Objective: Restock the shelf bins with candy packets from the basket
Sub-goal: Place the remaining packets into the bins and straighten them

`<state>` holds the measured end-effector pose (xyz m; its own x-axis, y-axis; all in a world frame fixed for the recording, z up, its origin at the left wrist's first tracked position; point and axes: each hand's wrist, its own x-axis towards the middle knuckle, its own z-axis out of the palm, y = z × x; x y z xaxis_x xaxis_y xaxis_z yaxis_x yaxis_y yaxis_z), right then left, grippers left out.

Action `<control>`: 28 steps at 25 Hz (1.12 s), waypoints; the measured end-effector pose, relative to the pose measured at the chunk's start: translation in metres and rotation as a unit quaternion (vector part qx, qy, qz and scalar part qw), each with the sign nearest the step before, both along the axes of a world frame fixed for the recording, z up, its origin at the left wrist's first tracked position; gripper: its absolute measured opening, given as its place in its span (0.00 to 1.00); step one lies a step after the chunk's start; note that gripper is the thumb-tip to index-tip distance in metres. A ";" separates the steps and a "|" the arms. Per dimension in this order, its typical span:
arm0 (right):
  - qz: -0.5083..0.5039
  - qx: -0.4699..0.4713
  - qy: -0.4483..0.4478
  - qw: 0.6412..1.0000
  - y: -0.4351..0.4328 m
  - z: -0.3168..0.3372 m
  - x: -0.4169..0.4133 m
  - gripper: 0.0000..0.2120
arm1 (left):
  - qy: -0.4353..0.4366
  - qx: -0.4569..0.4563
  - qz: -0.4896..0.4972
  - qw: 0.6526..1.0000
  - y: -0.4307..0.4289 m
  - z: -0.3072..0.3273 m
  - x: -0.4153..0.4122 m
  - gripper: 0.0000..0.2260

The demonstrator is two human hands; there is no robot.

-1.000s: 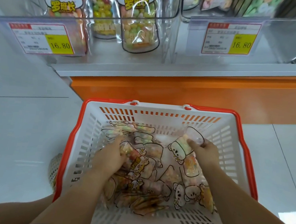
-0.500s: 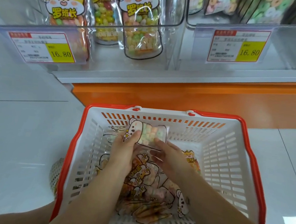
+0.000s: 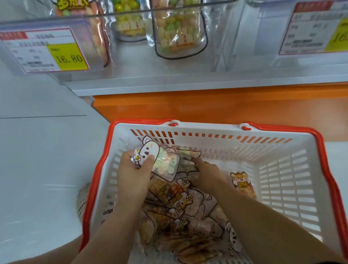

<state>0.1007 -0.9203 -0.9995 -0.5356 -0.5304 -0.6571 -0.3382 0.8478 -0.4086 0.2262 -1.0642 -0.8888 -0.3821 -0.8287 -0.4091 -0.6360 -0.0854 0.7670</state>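
A white basket with a red rim (image 3: 333,189) stands on the floor and holds several candy packets (image 3: 182,209). My left hand (image 3: 133,175) grips one bear-printed candy packet (image 3: 161,162) by its top, lifted above the pile near the basket's far left corner. Just to the right, my right hand (image 3: 208,175) reaches toward the far wall, and its fingertips touch the packets lying there (image 3: 190,154). Above, a clear shelf bin (image 3: 217,51) holds up to three upright packets (image 3: 178,28). A second clear bin (image 3: 253,22) sits to its right.
Price tags reading 16.80 hang on the left bin (image 3: 42,51) and the right bin (image 3: 327,33). An orange shelf base (image 3: 235,103) runs behind the basket. White floor tiles (image 3: 28,160) lie to the left. A mesh object (image 3: 82,199) pokes out beside the basket's left wall.
My right hand passed the bear packet to my left hand, then let go and reached to the far packets. The view moved closer to the shelf.
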 end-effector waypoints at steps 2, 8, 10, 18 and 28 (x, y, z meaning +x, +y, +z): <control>0.005 -0.008 0.016 1.000 -0.002 -0.001 0.006 0.23 | -0.011 -0.023 -0.016 1.000 -0.001 0.001 0.002 0.13; 0.099 -0.050 -0.014 0.994 0.008 0.029 0.014 0.16 | -0.035 -0.061 -0.028 0.997 -0.002 0.008 0.003 0.17; 0.129 -0.068 -0.008 0.989 0.015 0.052 0.011 0.14 | -0.031 -0.068 -0.024 0.997 0.000 0.017 0.007 0.17; 0.220 -0.111 0.036 0.968 0.044 0.142 0.047 0.13 | -0.045 -0.060 -0.113 0.991 0.009 0.076 0.021 0.20; 0.051 -0.252 0.092 0.962 0.101 0.281 -0.002 0.13 | 0.144 0.040 -0.051 0.987 0.009 0.165 0.022 0.42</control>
<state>0.0988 -0.8193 -0.7184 -0.5464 -0.8127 -0.2024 -0.5154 0.5167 -0.6837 0.2481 -1.0555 -0.7239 -0.5727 -0.7487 -0.3338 -0.4007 -0.0996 0.9108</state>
